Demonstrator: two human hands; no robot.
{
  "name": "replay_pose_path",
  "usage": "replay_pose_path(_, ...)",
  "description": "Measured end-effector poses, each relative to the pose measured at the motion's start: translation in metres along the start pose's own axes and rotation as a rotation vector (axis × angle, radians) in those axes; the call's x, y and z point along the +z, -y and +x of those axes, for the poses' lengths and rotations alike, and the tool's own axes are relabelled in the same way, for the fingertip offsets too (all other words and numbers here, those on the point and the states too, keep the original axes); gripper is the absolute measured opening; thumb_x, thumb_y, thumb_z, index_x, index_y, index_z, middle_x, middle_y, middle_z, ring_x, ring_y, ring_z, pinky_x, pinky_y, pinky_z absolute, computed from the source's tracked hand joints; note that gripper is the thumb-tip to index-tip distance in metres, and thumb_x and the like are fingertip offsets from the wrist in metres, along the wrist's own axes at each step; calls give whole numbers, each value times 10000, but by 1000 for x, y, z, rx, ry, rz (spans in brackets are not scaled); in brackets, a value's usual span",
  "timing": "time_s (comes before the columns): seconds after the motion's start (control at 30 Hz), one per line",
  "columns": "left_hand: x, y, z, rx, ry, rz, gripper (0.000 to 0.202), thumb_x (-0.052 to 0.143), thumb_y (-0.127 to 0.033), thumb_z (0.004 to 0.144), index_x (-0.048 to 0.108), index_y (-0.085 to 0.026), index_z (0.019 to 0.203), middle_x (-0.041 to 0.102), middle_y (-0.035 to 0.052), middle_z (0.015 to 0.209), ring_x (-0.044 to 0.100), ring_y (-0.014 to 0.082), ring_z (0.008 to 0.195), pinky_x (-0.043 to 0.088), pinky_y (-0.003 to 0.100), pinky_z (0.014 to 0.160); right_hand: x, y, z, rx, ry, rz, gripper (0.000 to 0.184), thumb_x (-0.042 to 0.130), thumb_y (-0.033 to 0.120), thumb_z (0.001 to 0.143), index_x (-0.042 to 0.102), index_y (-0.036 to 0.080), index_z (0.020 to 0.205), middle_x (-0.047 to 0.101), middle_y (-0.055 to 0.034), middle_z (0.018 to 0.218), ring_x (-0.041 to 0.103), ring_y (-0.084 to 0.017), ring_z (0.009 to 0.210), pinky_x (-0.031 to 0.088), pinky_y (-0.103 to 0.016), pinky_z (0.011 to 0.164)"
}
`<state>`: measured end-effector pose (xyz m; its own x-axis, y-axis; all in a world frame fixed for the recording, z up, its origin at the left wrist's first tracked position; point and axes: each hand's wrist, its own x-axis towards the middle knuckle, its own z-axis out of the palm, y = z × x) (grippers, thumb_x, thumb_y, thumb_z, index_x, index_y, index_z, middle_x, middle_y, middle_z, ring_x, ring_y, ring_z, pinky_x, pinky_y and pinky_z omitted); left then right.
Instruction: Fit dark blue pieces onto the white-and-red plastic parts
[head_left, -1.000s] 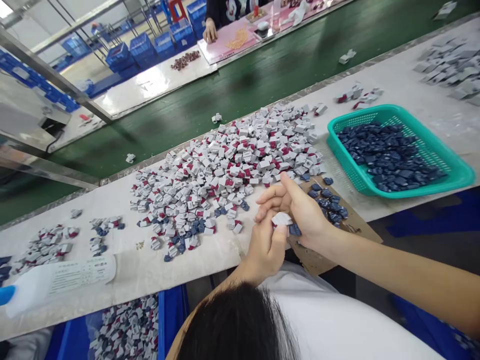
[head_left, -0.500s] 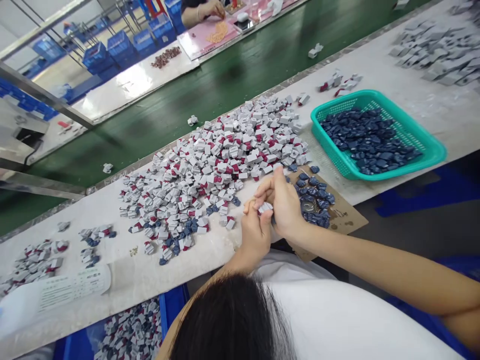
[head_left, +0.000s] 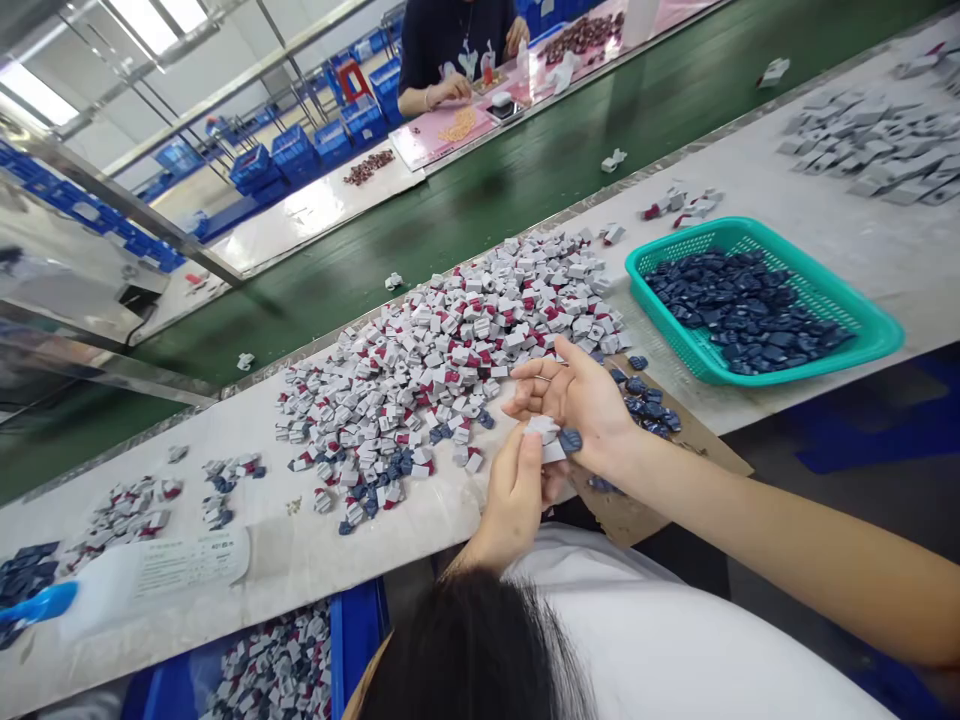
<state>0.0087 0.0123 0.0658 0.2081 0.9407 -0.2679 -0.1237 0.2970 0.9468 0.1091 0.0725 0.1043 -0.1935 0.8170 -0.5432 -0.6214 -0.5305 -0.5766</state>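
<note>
My left hand [head_left: 511, 492] pinches a small grey plastic part [head_left: 550, 447] with a dark blue piece at its right end. Beside it is my right hand [head_left: 592, 408], palm turned toward the part, fingers stretched and apart. Whether the right palm touches the blue end I cannot tell. Loose dark blue pieces [head_left: 649, 408] lie on a brown cardboard sheet [head_left: 712, 458], partly hidden behind my right wrist. Past my hands spreads a large heap of grey parts [head_left: 457, 345], many with maroon pieces and some with dark blue ones.
A green basket [head_left: 795, 378] of dark blue pieces stands at right, with long grey parts [head_left: 862, 145] behind it. A white bottle [head_left: 172, 570] lies at left. A blue bin [head_left: 346, 640] sits below the table edge. Across the green belt [head_left: 322, 265], a person [head_left: 457, 50] works.
My hands were closed together around the grey part. The right fingers have opened away, leaving the part in my left hand with its blue end showing. The view has tilted up.
</note>
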Motion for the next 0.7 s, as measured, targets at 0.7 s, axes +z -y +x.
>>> replay_pose_path(0.7, -108, 2, -16, 285, -602, -83, 496, 600, -663, 745, 431, -199, 701, 558, -30, 546, 443, 66, 375, 340, 188, 394, 86, -14, 95, -538, 362, -1195, 455, 323, 534, 959, 606, 178, 971, 674, -97, 970, 644, -196, 888, 528, -342, 792)
